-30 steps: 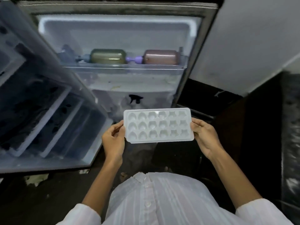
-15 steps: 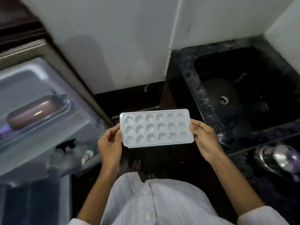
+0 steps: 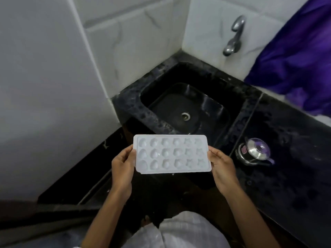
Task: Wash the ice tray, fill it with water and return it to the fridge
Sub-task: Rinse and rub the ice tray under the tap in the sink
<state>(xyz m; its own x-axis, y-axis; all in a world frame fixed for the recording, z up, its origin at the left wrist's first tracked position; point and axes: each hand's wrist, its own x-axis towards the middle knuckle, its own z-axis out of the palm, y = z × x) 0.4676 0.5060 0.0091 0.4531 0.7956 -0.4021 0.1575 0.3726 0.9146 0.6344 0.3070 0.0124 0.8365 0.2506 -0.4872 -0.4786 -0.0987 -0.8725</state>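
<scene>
We're holding the tray (image 3: pixel 172 153) flat, L hand (image 3: pixel 122 163) & R hand (image 3: pixel 221 165), fingers (image 3: pixel 129 153) pinching its short ends. It's lying left-to-right, sink (image 3: pixel 136 108) sitting just ahead, tap (image 3: pixel 233 36) nearer R hand.

Sink basin (image 3: pixel 188 97) open from above, nothing inside. Tap (image 3: pixel 233 35) juts over its far rim. Steel lid (image 3: pixel 255 151) occupies counter (image 3: pixel 286 176) right of sink; purple cloth (image 3: pixel 297 51) crowds far right.

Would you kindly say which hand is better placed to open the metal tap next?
Probably the right hand: the metal tap sits on its side, while the left hand also grips the white plastic ice tray.
</scene>
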